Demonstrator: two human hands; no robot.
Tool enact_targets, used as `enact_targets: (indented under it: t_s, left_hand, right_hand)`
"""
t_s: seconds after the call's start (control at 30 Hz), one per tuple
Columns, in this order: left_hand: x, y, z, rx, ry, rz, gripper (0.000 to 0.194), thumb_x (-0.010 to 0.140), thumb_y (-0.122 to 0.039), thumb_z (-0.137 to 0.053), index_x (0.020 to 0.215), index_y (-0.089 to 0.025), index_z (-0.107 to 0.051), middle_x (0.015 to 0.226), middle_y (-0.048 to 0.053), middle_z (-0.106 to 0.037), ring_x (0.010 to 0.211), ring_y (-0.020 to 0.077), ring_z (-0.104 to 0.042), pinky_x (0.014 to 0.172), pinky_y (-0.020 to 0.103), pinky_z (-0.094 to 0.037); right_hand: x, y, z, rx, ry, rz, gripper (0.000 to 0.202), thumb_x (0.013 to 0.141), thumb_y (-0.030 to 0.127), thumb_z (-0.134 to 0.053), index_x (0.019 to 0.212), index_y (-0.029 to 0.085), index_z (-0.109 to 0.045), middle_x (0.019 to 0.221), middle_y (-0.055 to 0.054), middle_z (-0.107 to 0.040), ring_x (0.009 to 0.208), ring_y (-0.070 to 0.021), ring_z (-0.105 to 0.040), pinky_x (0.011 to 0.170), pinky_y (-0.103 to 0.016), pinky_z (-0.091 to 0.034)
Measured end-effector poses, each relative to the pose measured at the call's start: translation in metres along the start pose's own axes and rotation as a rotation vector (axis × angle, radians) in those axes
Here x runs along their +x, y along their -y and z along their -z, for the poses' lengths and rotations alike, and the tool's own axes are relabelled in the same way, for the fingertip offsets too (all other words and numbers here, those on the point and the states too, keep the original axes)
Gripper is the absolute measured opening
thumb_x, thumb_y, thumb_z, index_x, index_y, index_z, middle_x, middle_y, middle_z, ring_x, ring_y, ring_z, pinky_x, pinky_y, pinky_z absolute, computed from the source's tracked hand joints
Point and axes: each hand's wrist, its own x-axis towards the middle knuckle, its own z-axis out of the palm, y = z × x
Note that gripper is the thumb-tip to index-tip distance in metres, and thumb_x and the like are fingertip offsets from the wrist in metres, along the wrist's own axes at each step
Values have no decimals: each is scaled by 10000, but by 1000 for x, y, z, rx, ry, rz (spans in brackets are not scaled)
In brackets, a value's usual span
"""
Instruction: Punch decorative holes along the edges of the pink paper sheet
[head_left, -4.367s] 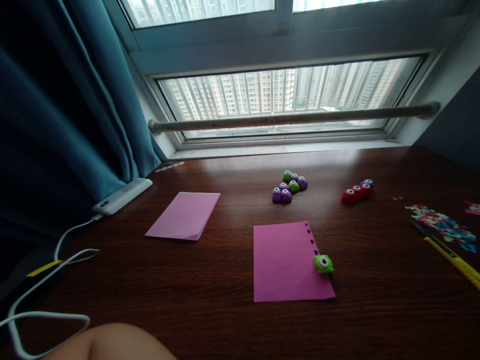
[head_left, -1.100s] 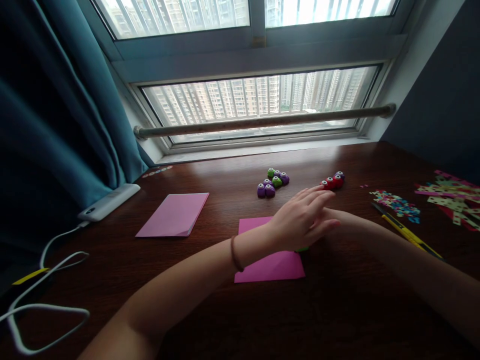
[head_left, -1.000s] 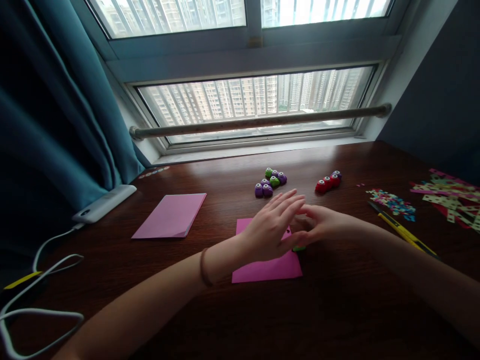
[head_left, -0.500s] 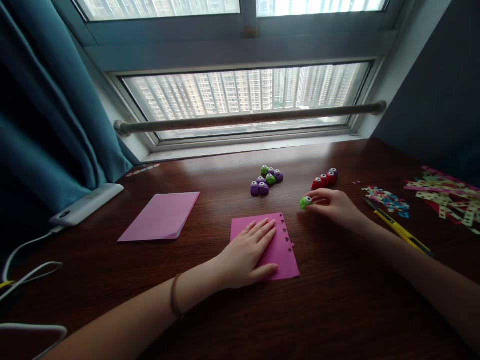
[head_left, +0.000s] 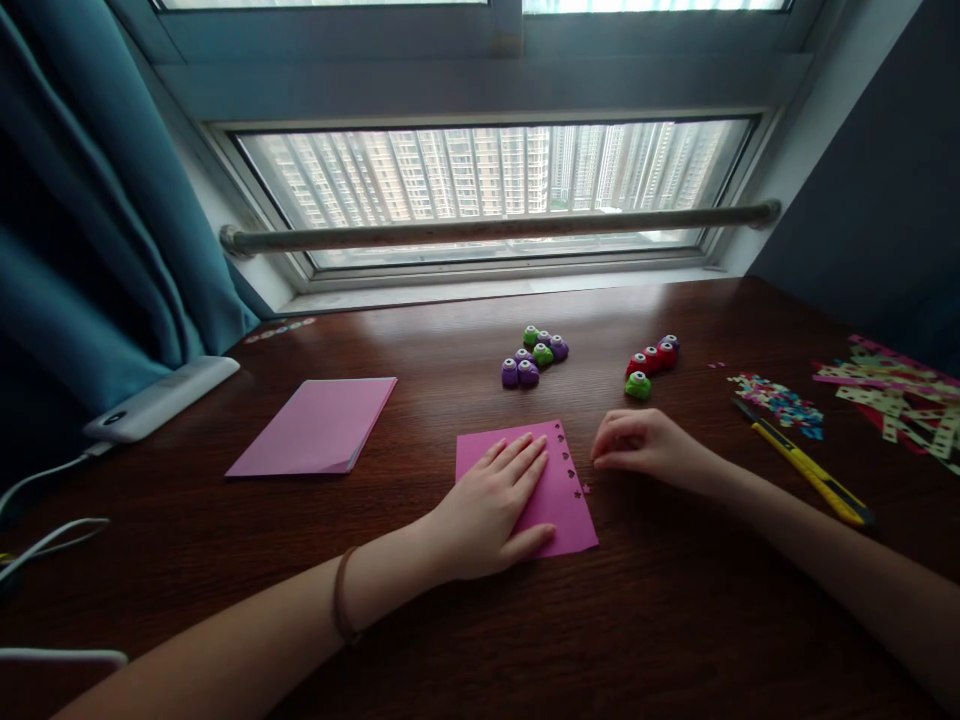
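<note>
Magenta paper (head_left: 566, 520) lies on the dark bench (head_left: 480, 660) beneath the left hand (head_left: 495, 510), which is flat and loosely spread. Right of the sheet's hole-punched edge, near a tiny pink cutout (head_left: 586, 489), the right hand (head_left: 652, 450) curls narrow; whether it holds anything is unclear. Farther back, a green punch (head_left: 637, 387) sits beside red punches (head_left: 651, 361).

On my remote feed I see a glossy, wood-grained tabletop (head_left: 600, 625); smooth, matt magenta paper (head_left: 571, 530); a shiny, plastic-looking green punch (head_left: 638, 386); a softly sheened cloth curtain (head_left: 169, 250); a dull, metal-looking rail (head_left: 510, 228).
</note>
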Motion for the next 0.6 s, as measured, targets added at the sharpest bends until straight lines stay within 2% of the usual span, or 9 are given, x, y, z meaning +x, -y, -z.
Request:
enact_targets:
  t_s: [0.03, 0.1, 0.2, 0.6]
  left_hand:
    - [0, 0, 0, -3, -9, -2, 730, 862, -539, -398, 1396, -93, -177, 1463, 138, -166, 1352, 250, -98, 1107, 422, -154]
    - [0, 1, -1, -10, -21, -5, 726, 860, -535, -406, 1396, -100, -181, 1462, 135, -173, 1351, 255, -106, 1106, 426, -159]
    - [0, 2, -1, -7, -18, -5, 727, 859, -536, -407, 1396, -100, -182, 1463, 134, -171, 1351, 255, -104, 1106, 431, -156]
    - [1, 1, -1, -11, -13, -7, 729, 857, -529, -417, 1397, -103, -176, 1463, 136, -172, 1351, 257, -106, 1105, 434, -153]
  right_hand:
    - [-1, 6, -5, 35, 82, 7, 174, 739, 351, -658, 766, 180, -675, 761, -18, -581, 659, -122, -515, 594, -243, -405]
    - [-3, 12, -12, 19, 134, 34, 145, 720, 324, -684, 769, 187, -682, 773, -13, -596, 726, -125, -532, 663, -239, -411]
    - [-3, 11, -18, -46, 120, 61, 109, 723, 292, -687, 770, 194, -684, 784, -11, -614, 785, -134, -535, 732, -250, -408]
    - [-3, 11, -18, -94, 129, 59, 49, 756, 225, -648, 749, 178, -656, 770, -14, -610, 757, -135, -524, 722, -265, -402]
